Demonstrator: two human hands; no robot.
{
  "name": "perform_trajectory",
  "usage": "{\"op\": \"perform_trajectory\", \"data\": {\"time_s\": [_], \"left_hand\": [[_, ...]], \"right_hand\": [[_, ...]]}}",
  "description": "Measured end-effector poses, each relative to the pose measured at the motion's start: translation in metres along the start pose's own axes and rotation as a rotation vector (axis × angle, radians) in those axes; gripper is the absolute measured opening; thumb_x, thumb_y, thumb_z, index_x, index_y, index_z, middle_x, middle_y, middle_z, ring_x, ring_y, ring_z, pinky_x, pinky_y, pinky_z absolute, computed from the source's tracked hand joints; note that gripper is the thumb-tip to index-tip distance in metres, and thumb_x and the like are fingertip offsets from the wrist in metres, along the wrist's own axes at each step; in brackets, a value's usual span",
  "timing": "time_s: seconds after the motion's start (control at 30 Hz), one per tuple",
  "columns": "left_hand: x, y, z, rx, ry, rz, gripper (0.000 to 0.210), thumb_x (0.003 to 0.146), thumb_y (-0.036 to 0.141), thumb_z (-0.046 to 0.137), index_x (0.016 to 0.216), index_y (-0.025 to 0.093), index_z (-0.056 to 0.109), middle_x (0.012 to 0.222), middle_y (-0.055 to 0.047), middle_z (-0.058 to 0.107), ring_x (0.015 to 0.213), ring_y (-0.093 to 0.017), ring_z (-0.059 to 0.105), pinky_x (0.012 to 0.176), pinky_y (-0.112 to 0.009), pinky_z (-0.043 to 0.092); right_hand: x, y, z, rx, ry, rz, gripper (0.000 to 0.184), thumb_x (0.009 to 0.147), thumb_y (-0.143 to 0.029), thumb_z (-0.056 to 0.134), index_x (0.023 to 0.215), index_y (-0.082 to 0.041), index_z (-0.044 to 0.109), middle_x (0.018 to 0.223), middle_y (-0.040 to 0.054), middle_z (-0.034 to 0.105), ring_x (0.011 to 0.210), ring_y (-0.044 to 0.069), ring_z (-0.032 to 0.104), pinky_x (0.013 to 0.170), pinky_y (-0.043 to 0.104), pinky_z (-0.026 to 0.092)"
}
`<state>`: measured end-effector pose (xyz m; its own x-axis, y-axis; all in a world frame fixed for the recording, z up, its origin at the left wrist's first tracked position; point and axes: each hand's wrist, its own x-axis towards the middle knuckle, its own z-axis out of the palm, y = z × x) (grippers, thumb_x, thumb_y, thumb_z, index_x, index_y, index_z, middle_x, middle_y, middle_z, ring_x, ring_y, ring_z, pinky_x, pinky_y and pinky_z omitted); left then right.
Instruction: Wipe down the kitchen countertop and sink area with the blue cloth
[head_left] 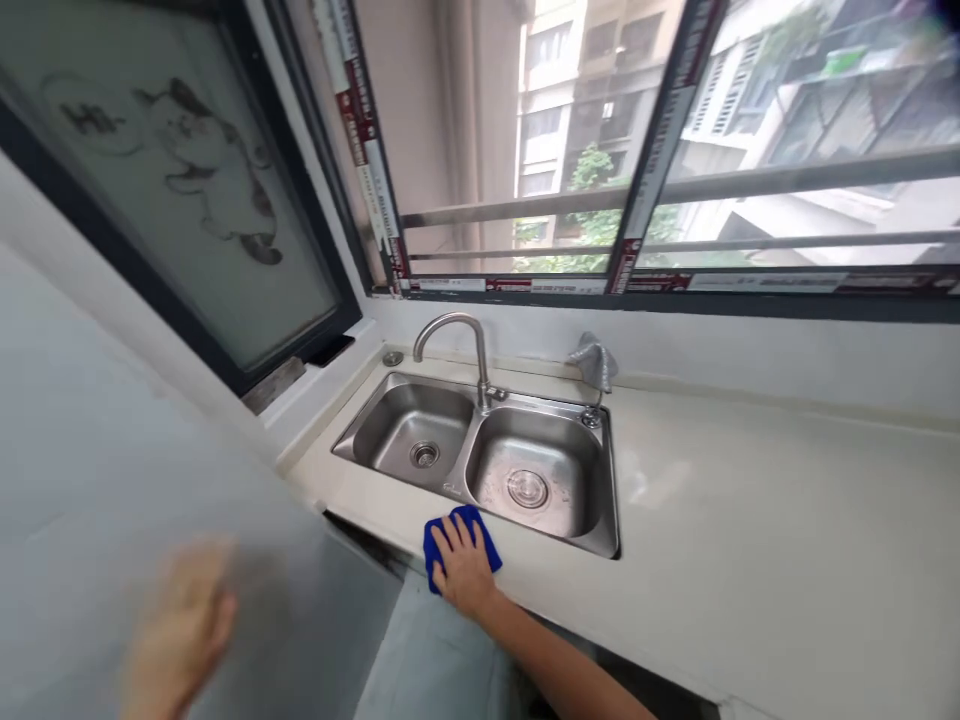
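My right hand (463, 566) presses flat on a blue cloth (455, 529) at the front edge of the pale countertop (720, 520), just in front of the double steel sink (611, 480). The fingers are spread over the cloth. Blurred at the lower left, my left hand (184, 625) rests against the white wall (112, 480) with its fingers apart, holding nothing.
A curved steel faucet (461, 335) stands behind the two basins. A grey rag (595, 361) hangs at the sink's back right corner. A wide window (645, 150) with bars runs along the back. A frosted panel in a dark frame (172, 170) sits on the left.
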<state>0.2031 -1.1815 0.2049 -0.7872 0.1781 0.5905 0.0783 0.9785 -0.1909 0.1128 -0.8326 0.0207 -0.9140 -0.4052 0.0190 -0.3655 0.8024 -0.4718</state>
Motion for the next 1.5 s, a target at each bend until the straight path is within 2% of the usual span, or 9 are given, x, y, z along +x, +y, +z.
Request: {"op": "perform_trajectory", "data": {"time_s": [0.1, 0.17, 0.33, 0.47, 0.67, 0.93, 1.07, 1.23, 1.5], "left_hand": [[-0.003, 0.095, 0.077, -0.198, -0.145, 0.278, 0.066, 0.091, 0.019, 0.049, 0.151, 0.045, 0.035, 0.153, 0.003, 0.049, 0.141, -0.023, 0.045, 0.113, -0.042, 0.048], [-0.004, 0.165, 0.122, -0.266, -0.225, 0.298, 0.057, 0.093, 0.019, 0.044, 0.148, 0.036, 0.045, 0.151, -0.003, 0.052, 0.141, -0.024, 0.043, 0.111, -0.041, 0.05], [0.028, 0.276, 0.175, -0.488, -0.42, 0.381, 0.052, 0.098, 0.024, 0.037, 0.149, 0.027, 0.045, 0.157, -0.006, 0.043, 0.148, -0.024, 0.033, 0.12, -0.046, 0.038], [0.055, 0.304, 0.202, -0.611, -0.474, 0.355, 0.05, 0.099, 0.026, 0.034, 0.148, 0.025, 0.047, 0.153, -0.008, 0.05, 0.145, -0.024, 0.038, 0.12, -0.049, 0.038], [0.05, 0.321, 0.234, -0.64, -0.43, 0.314, 0.048, 0.099, 0.033, 0.036, 0.142, 0.02, 0.054, 0.151, -0.011, 0.052, 0.146, -0.028, 0.038, 0.121, -0.056, 0.033], [0.052, 0.325, 0.246, -0.632, -0.37, 0.367, 0.049, 0.099, 0.034, 0.033, 0.137, 0.014, 0.057, 0.143, -0.014, 0.058, 0.142, -0.029, 0.043, 0.12, -0.055, 0.031], [0.05, 0.327, 0.256, -0.663, -0.353, 0.374, 0.049, 0.098, 0.032, 0.033, 0.135, 0.013, 0.058, 0.14, -0.016, 0.059, 0.141, -0.031, 0.042, 0.119, -0.056, 0.03], [0.049, 0.342, 0.262, -0.787, -0.348, 0.42, 0.047, 0.097, 0.027, 0.034, 0.133, 0.007, 0.057, 0.144, -0.022, 0.054, 0.148, -0.036, 0.031, 0.119, -0.062, 0.03], [0.058, 0.436, 0.228, -1.189, -0.354, 0.837, 0.049, 0.095, 0.017, 0.039, 0.144, 0.016, 0.044, 0.158, -0.015, 0.039, 0.154, -0.028, 0.02, 0.12, -0.055, 0.037]], "right_hand": [[-0.011, 0.015, -0.017, 0.117, -0.043, -0.122, 0.063, 0.093, -0.048, 0.045, 0.152, -0.026, 0.036, 0.162, 0.0097, 0.033, 0.15, 0.033, 0.023, 0.124, 0.059, 0.009], [-0.028, 0.036, -0.03, 0.16, -0.056, -0.2, 0.063, 0.092, -0.047, 0.047, 0.152, -0.028, 0.036, 0.161, 0.0083, 0.035, 0.15, 0.031, 0.025, 0.125, 0.057, 0.008], [-0.088, 0.098, -0.067, 0.191, -0.013, -0.172, 0.066, 0.083, -0.036, 0.055, 0.147, -0.032, 0.043, 0.158, 0.0036, 0.041, 0.148, 0.027, 0.03, 0.126, 0.053, 0.01], [-0.143, 0.14, -0.089, 0.17, 0.065, -0.035, 0.071, 0.075, -0.023, 0.053, 0.145, -0.032, 0.045, 0.158, 0.0008, 0.04, 0.148, 0.025, 0.03, 0.127, 0.052, 0.011], [-0.206, 0.188, -0.094, -0.063, 0.289, 0.254, 0.079, 0.07, -0.013, 0.051, 0.147, -0.029, 0.045, 0.158, 0.0019, 0.041, 0.148, 0.024, 0.03, 0.125, 0.053, 0.016], [-0.279, 0.246, -0.1, -0.364, 0.602, 0.995, 0.058, 0.089, -0.025, 0.04, 0.146, -0.025, 0.045, 0.154, 0.0044, 0.046, 0.145, 0.025, 0.035, 0.121, 0.054, 0.024], [-0.318, 0.22, -0.085, -0.4, 0.642, 1.278, 0.057, 0.093, -0.031, 0.031, 0.149, -0.024, 0.041, 0.155, 0.0053, 0.044, 0.144, 0.026, 0.036, 0.119, 0.055, 0.028], [-0.353, 0.149, -0.036, -0.371, 0.655, 1.546, 0.062, 0.094, -0.041, 0.024, 0.152, -0.024, 0.036, 0.158, 0.0055, 0.04, 0.145, 0.03, 0.035, 0.116, 0.058, 0.031], [-0.394, 0.031, 0.046, -0.368, 0.749, 1.743, 0.064, 0.094, -0.049, 0.023, 0.151, -0.024, 0.037, 0.155, 0.0079, 0.043, 0.141, 0.034, 0.04, 0.114, 0.059, 0.035]]}}
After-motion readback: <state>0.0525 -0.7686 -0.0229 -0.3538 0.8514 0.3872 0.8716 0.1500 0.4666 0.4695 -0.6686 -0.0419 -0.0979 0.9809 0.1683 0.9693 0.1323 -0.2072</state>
